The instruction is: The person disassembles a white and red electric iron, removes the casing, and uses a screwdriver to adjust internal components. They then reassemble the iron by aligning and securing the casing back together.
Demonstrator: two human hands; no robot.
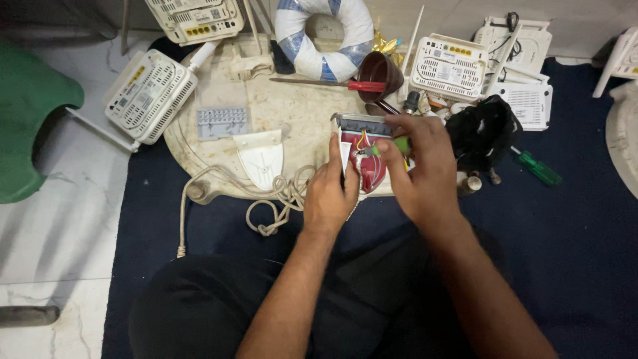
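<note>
My left hand (330,193) grips the side of an opened clothes iron (367,149) with a red inner body, grey heel and coloured wires showing. It rests on a round beige board (299,113). My right hand (419,166) is closed around a green-handled screwdriver (397,145) whose tip points into the iron's inside. The iron's beige cord (279,196) loops off the board's front edge. A white plastic cover piece (260,156) lies to the left of the iron.
Several white routers lie around: at the left (150,95), top (196,18) and right (446,68). Also here are a blue-white ring (324,36), brown cup (382,74), red-handled tool (345,84), black cloth (482,129), green screwdriver (538,168) and green stool (30,119).
</note>
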